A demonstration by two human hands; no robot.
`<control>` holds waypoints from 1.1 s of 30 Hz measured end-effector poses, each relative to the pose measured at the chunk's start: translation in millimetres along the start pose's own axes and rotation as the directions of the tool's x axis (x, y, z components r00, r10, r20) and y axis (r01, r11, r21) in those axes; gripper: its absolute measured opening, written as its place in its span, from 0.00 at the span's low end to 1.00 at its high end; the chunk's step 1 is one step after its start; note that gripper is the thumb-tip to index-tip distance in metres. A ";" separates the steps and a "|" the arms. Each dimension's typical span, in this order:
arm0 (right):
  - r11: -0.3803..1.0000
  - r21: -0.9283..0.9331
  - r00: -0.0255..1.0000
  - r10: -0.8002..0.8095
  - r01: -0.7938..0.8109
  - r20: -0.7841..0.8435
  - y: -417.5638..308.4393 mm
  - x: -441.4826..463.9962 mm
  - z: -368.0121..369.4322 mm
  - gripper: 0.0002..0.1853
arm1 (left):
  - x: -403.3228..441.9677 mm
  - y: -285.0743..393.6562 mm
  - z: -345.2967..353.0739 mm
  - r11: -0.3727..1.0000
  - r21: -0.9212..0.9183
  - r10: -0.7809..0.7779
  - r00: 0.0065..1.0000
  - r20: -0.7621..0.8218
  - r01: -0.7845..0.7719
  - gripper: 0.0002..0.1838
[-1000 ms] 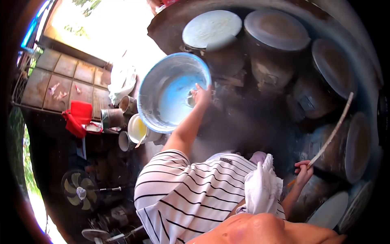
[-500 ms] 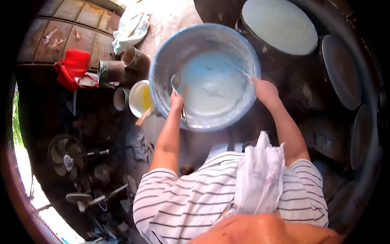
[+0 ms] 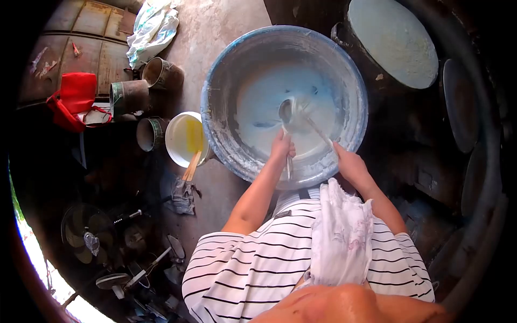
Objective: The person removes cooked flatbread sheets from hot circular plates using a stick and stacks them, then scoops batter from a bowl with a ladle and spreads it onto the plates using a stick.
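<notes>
A large blue-rimmed tub [image 3: 229, 145] with pale whitish liquid [image 3: 269, 91] inside stands in front of my body. My left hand [image 3: 283, 146] is closed on the handle of a ladle [image 3: 286, 110], whose round bowl is over the liquid near the tub's middle. Over the tub's near right rim, my right hand [image 3: 350, 164] grips a thin stick [image 3: 319, 131]. The stick slants up and left into the tub, its far end close to the ladle and coated with pale liquid.
Left of the tub are a white bucket [image 3: 175, 141] with yellow liquid and a wooden stick, metal cans [image 3: 129, 97] and a red bag [image 3: 78, 92]. A fan [image 3: 89, 234] is at lower left. Round, pale-topped griddles [image 3: 396, 43] curve along the right.
The view has shifted over the tub. My right hand has come from the far right to the tub with the stick. The ladle has moved from the tub's left side to its middle.
</notes>
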State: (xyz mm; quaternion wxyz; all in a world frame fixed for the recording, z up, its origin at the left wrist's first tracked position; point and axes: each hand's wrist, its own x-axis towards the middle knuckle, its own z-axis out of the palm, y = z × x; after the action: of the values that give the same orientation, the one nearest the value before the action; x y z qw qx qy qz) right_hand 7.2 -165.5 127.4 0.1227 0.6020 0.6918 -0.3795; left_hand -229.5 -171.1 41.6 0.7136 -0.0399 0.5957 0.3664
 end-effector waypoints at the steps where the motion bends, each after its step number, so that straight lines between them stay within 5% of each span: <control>1: 0.998 0.070 0.999 -0.005 0.007 -0.033 -0.9 -3.7 -14.4 0.24 | 2.1 18.6 -0.8 0.990 0.080 0.113 0.993 0.025 -0.115 0.31; 2: 0.993 0.111 0.997 0.042 -0.036 -0.061 9.7 7.4 -13.0 0.23 | 12.5 35.5 -3.5 0.961 0.154 0.224 0.972 0.064 -0.231 0.32; 5: 0.981 0.103 0.983 0.171 -0.164 -0.073 21.2 29.2 4.5 0.23 | 63.9 17.6 3.0 0.919 0.188 0.387 0.886 -0.256 -0.347 0.28; 9: 0.927 0.370 0.994 -0.031 0.069 -0.108 11.2 21.4 42.8 0.22 | 53.6 -25.2 43.4 0.948 -0.298 0.107 0.994 -0.030 -0.111 0.13; 11: 0.854 0.518 0.998 -0.022 0.051 -0.062 24.1 18.6 47.7 0.22 | 56.7 -21.3 58.2 0.874 -0.486 0.051 0.994 0.096 0.002 0.05; 13: 0.754 0.655 0.998 0.024 -0.056 0.058 27.1 7.4 37.5 0.24 | 63.2 -22.7 60.6 0.749 -0.636 -0.042 0.971 0.235 0.186 0.07; 16: 0.413 0.875 0.960 0.003 -0.255 0.278 28.4 -26.3 -3.0 0.25 | 36.5 -16.2 67.8 0.431 -0.683 -0.072 0.777 0.625 0.590 0.18; 17: 0.443 0.866 0.965 -0.012 -0.231 0.263 30.8 -34.6 -13.1 0.26 | 11.5 -6.7 76.2 0.429 -0.645 -0.047 0.728 0.684 0.633 0.19; 19: 0.292 0.935 0.956 -0.148 -0.204 0.255 39.4 -58.1 -35.5 0.25 | -45.2 6.1 81.4 0.457 -0.571 0.057 0.618 0.784 0.682 0.22; 20: 0.207 0.959 0.941 -0.235 -0.196 0.243 44.8 -61.1 -51.5 0.25 | -65.3 18.7 91.9 0.497 -0.529 0.142 0.537 0.831 0.687 0.23; 25: -0.097 0.995 0.846 -0.530 0.001 -0.053 1.0 -109.6 -125.9 0.23 | -231.2 95.2 128.6 0.797 -0.534 0.369 0.472 0.801 0.282 0.23; 28: -0.177 0.963 0.734 -0.625 0.201 -0.268 -32.6 -126.4 -173.1 0.22 | -298.7 141.4 142.2 0.909 -0.411 0.376 0.280 0.883 0.075 0.20; 31: -0.207 0.895 0.647 -0.629 0.395 -0.431 -58.0 -142.0 -197.1 0.22 | -338.5 173.3 155.6 0.902 -0.425 0.407 0.186 0.894 0.070 0.23; 33: -0.240 0.907 0.632 -0.654 0.347 -0.415 -50.6 -135.1 -182.7 0.23 | -325.8 183.6 144.2 0.941 -0.326 0.309 0.166 0.936 0.088 0.23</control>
State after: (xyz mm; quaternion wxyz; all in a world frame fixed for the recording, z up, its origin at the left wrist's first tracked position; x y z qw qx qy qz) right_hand 45.9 -141.9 355.8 -0.4065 0.1175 0.3992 -0.8134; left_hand -222.9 -121.1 439.3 0.8825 0.1389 -0.0660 0.4444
